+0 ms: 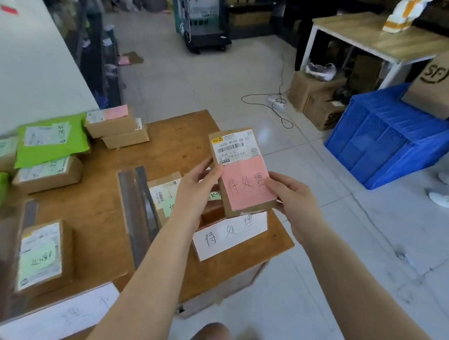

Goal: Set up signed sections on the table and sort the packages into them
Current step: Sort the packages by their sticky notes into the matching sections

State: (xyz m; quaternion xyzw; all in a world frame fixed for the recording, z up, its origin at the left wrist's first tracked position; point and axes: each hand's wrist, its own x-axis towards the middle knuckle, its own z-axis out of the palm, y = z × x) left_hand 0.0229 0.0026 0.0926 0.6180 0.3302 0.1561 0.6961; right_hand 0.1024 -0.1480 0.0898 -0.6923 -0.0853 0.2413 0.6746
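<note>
I hold a small cardboard package [240, 171] with a shipping label and a pink handwritten note above the right end of the wooden table [103, 214]. My left hand [198, 186] grips its left edge and my right hand [293, 198] grips its lower right corner. Below it a white handwritten sign [229, 236] lies at the table's right edge, with another package [163, 194] bearing a green note behind my left wrist. A second white sign [59, 315] lies at the near left edge. Two grey strips [138, 211] divide the tabletop.
More packages lie on the left: a box with a green note [43, 258], green mailer bags [50, 139], brown boxes [47, 173] and two stacked boxes [117, 128] with a pink note. A blue crate [385, 138], cartons, a floor cable [278, 104] and a person's shoes [447, 201] are on the right.
</note>
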